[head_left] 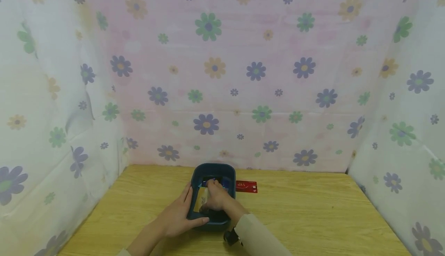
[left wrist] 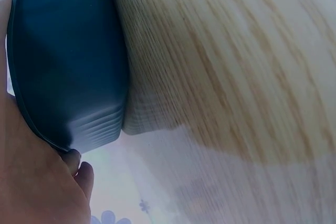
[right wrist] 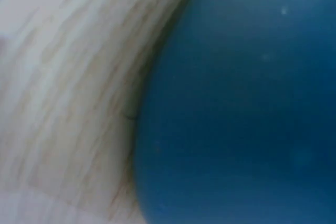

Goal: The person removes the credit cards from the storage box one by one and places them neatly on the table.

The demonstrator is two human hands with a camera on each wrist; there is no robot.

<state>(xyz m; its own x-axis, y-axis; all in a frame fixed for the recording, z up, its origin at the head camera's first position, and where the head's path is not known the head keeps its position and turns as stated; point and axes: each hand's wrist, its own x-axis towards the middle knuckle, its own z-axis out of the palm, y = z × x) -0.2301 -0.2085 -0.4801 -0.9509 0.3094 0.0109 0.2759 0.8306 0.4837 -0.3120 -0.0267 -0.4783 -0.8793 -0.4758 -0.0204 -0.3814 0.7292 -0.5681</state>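
Flower-printed cloth (head_left: 222,47) hangs on the left, back and right around a wood-grained table (head_left: 313,213). Left of centre, near the person, the left hand (head_left: 175,215) rests against a dark blue bin (head_left: 213,167), its fingers extended along the left wall and its thumb reaching across the near corner. In the left wrist view, fingertips touch the rim. Inside the bin, to the left, lies a pale yellow packet (head_left: 200,199) with dark markings. Right of it, the right hand (head_left: 217,197) reaches down into the bin, fingers bent; whether they grip anything cannot be told. Farther back inside is something blue (head_left: 226,182), partly hidden by that hand. Just beside the bin's right wall, a red card (head_left: 247,187) marked VIP lies on the table.

As far as can be judged, the work is partway along: the packet and blue thing are in the bin, the card is outside, and the handling inside looks unfinished. Whether things are going in or coming out is unclear.
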